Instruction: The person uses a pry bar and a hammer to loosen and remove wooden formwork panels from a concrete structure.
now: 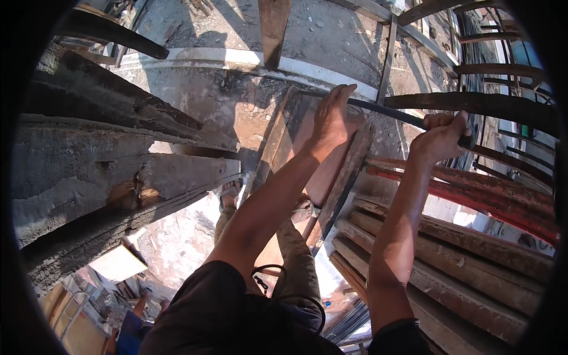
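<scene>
A long dark bar [387, 112], apparently metal, slants across in front of me. My right hand [441, 139] is wrapped round it near its right end, which pokes out just past the fist. Closed over the bar further left is my left hand [332, 115], its fingers partly hidden behind the back of the hand. Below the left hand lies a long wooden piece with a reddish-brown face [316, 160] and raised timber edges [340, 186]. My feet stand beside and on this wood.
Thick weathered beams [124, 168] crowd the left. Stacked timbers [467, 272] and a red beam [491, 204] fill the right, with dark bars above them. An upright post [274, 29] stands ahead, before rubble-strewn ground [331, 35]. Another person in blue [131, 334] is at lower left.
</scene>
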Tool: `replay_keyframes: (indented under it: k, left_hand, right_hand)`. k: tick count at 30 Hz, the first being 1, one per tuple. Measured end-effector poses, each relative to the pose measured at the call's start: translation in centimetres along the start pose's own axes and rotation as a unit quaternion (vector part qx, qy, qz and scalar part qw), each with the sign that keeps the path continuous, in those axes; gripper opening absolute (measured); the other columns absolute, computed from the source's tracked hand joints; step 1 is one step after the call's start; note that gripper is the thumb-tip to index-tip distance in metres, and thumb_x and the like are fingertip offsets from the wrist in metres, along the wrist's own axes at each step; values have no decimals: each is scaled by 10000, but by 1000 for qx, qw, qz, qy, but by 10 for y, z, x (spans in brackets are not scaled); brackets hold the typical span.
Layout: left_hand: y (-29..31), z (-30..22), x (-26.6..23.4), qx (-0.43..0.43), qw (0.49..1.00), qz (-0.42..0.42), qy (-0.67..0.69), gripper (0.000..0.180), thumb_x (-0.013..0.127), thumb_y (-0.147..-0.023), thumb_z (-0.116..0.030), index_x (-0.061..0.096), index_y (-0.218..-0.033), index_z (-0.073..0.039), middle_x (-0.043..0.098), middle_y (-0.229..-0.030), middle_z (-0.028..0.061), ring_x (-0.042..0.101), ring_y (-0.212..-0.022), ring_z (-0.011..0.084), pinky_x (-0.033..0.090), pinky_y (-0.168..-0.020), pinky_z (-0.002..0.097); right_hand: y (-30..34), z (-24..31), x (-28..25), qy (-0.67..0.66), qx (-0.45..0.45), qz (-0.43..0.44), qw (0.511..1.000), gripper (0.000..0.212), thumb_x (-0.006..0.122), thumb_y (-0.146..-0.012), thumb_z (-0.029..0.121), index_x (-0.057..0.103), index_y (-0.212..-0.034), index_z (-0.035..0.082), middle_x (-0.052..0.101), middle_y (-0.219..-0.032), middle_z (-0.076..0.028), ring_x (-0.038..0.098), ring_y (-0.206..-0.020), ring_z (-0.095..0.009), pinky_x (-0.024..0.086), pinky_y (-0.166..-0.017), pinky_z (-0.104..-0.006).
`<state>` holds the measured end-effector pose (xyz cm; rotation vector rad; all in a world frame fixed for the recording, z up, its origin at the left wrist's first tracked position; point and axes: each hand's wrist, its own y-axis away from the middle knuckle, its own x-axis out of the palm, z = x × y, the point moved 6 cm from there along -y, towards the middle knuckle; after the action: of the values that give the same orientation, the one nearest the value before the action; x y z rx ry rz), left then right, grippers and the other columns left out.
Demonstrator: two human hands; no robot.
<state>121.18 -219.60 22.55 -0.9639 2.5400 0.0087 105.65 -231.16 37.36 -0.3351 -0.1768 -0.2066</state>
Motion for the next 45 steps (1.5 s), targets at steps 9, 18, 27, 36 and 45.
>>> replay_keyframes:
  k: [9, 18, 27, 36, 45]
  left_hand:
    - [165, 102, -1, -223, 949, 217, -49, 499, 740, -876, -336, 620, -1262, -43, 659, -1215, 154, 667, -1028, 295, 517, -911, 389]
    - [258, 151, -4, -323, 916, 238, -4, 475, 700, -903, -364, 621, -1262, -63, 664, -1218, 200, 660, -1113, 333, 522, -950, 397]
    - [284, 148, -29, -319, 901, 291, 45, 430, 702, -913, -304, 611, -1255, -59, 689, -1187, 177, 707, -1032, 281, 555, -898, 367]
    - [326, 130, -90, -335, 871, 355, 54, 423, 678, -941, -323, 611, -1245, -37, 700, -1163, 173, 698, -1064, 255, 564, -896, 348]
    - [302, 111, -132, -335, 862, 376, 54, 373, 684, -953, -270, 618, -1210, -7, 713, -959, 117, 696, -879, 157, 561, -806, 284]
  right_hand:
    - [-92, -97, -218, 6, 179, -93, 979, 255, 511, -1020, 226, 391, -817, 131, 263, -625, 27, 336, -536, -119, 475, -588, -314]
    - [-31, -31, -74, 31, 83, -43, 995, 323, 587, -999, 276, 403, -769, 143, 282, -609, 42, 329, -551, -106, 437, -571, -310]
    - [140, 26, 193, 53, -162, 172, 970, 182, 663, -884, 76, 526, -766, 54, 486, -568, -49, 421, -483, -128, 411, -510, -251]
    - [152, 22, 185, 94, -110, 185, 972, 228, 712, -862, 66, 496, -789, 60, 512, -602, -63, 518, -504, -169, 424, -502, -293]
    - [-117, -73, -67, 23, 106, -213, 971, 157, 586, -932, 136, 532, -933, -11, 523, -666, -91, 541, -485, -172, 478, -414, -320]
